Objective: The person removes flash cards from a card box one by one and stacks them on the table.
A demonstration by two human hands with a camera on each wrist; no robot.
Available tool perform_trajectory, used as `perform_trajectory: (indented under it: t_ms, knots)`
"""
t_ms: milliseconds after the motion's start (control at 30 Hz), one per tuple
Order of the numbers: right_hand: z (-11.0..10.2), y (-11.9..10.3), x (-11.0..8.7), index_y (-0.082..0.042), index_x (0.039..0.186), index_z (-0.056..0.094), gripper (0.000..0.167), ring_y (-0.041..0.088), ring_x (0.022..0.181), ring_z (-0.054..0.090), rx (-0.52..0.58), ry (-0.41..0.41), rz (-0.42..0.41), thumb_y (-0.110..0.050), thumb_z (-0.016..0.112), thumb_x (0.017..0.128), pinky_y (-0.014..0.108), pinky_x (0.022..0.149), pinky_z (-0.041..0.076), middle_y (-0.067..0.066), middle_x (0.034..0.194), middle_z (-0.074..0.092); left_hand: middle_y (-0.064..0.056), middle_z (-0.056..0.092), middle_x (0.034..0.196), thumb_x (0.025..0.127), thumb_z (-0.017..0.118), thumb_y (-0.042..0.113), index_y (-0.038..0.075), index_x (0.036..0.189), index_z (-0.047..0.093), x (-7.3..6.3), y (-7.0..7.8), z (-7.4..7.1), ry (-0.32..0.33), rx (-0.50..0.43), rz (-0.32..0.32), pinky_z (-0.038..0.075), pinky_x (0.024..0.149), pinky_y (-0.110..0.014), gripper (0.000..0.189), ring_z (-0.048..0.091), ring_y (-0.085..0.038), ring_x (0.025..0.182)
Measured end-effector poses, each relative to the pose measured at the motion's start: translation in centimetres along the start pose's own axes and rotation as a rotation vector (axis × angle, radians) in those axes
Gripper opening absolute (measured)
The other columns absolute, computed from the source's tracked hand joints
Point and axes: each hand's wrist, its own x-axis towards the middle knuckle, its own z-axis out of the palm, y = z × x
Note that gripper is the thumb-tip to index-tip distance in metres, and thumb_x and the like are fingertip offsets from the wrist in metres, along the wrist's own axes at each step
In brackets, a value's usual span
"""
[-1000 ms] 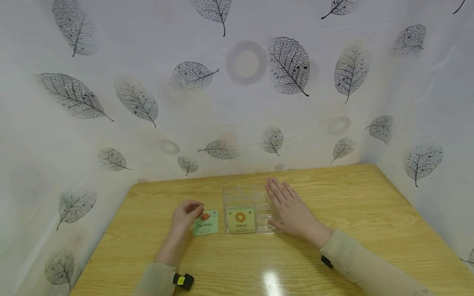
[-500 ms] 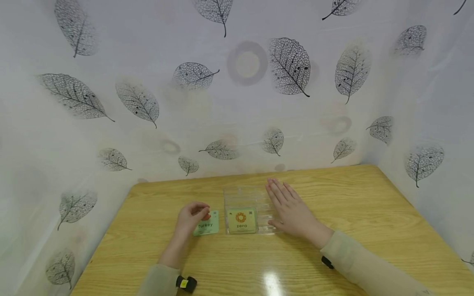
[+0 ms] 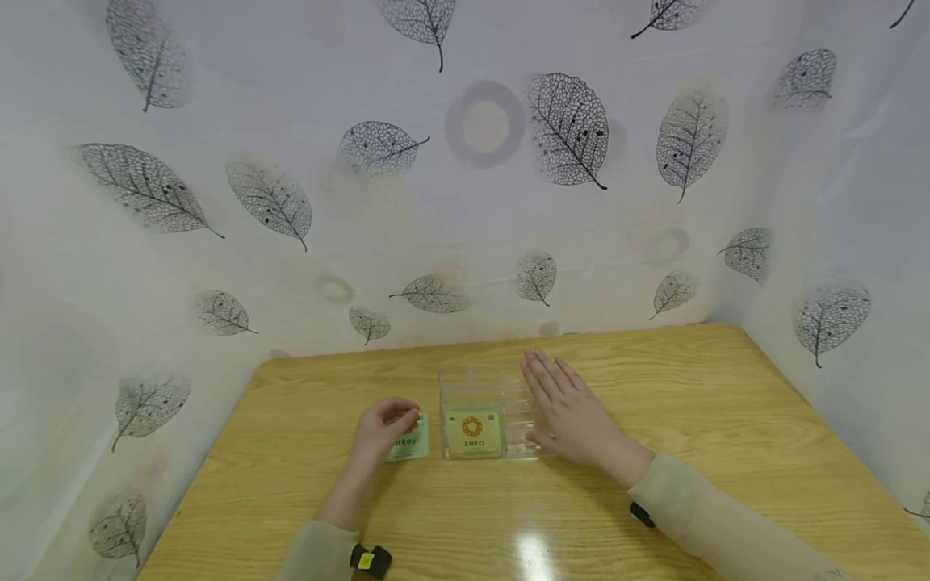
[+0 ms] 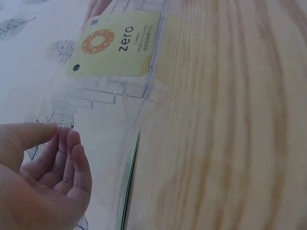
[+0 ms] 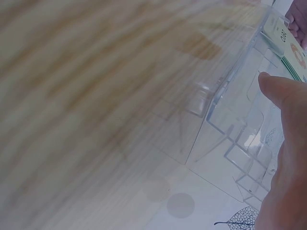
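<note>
My left hand (image 3: 383, 428) hovers over a small stack of green flash cards (image 3: 409, 449), whose top word "turkey" it partly covers. In the left wrist view its fingers are loosely bent with the thumb against the fingertips, and nothing shows between them. To its right stands a clear plastic card holder (image 3: 471, 393) with tiered compartments. A yellow flash card (image 3: 474, 442) reading "zero", with an orange ring, sits in the holder's left front slot. My right hand (image 3: 579, 418) rests with straight fingers over the holder's right side, thumb along its front part.
The wooden table (image 3: 654, 379) spreads around the holder and the cards. Behind it and at both sides hangs a pale curtain (image 3: 450, 202) printed with leaves. A black wrist strap (image 3: 370, 561) sits on the left sleeve.
My left hand has shifted a little to the right, covering more of the turkey card. The right hand, the holder and the cards have stayed in place.
</note>
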Motion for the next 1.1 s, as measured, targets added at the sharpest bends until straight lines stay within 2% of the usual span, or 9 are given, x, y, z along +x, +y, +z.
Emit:
perform_trajectory:
  t_ms: [200,400,600,867,1100]
  knots:
    - [0.1,0.0,0.0,0.006,0.165,0.023,0.111,0.041,0.163,0.023,0.018,0.009,0.001,-0.063,0.072,0.092,0.054,0.133,0.021,0.024,0.176,0.018,-0.019,0.075,0.101,0.099,0.069,-0.003,-0.012,0.112,0.069,-0.2,0.2,0.4,-0.017,-0.023,0.016,0.059,0.074,-0.017,0.016,0.068,-0.007,0.079]
    - [0.4,0.1,0.0,0.006,0.164,0.025,0.112,0.041,0.162,0.026,0.023,0.042,-0.005,-0.062,0.074,0.09,0.056,0.132,0.025,0.024,0.175,0.02,-0.021,0.075,0.101,0.098,0.07,-0.002,-0.011,0.111,0.07,-0.4,0.5,1.0,-0.029,-0.007,0.023,0.059,0.073,-0.018,0.016,0.068,-0.008,0.079]
    - [0.3,0.1,0.1,0.006,0.165,0.022,0.113,0.041,0.163,0.023,0.02,0.024,-0.001,-0.063,0.073,0.091,0.055,0.133,0.022,0.024,0.176,0.018,-0.023,0.075,0.1,0.098,0.069,-0.004,-0.011,0.109,0.07,-0.6,0.8,1.4,-0.041,0.004,0.044,0.06,0.073,-0.018,0.014,0.068,-0.01,0.079]
    - [0.3,0.0,0.1,0.006,0.164,0.024,0.112,0.041,0.162,0.025,0.027,0.026,-0.002,-0.062,0.073,0.091,0.055,0.133,0.022,0.024,0.175,0.019,-0.019,0.075,0.095,0.097,0.069,-0.007,-0.013,0.106,0.07,-0.6,0.6,2.0,-0.056,-0.021,0.052,0.06,0.074,-0.019,0.011,0.068,-0.011,0.079]
    - [0.4,0.0,0.0,0.005,0.165,0.021,0.112,0.04,0.164,0.019,0.021,-0.003,0.011,-0.063,0.071,0.093,0.054,0.134,0.019,0.023,0.176,0.015,-0.021,0.075,0.098,0.097,0.071,-0.005,-0.012,0.106,0.07,-0.9,0.9,2.6,-0.053,-0.02,0.048,0.064,0.077,-0.029,0.012,0.071,-0.019,0.084]
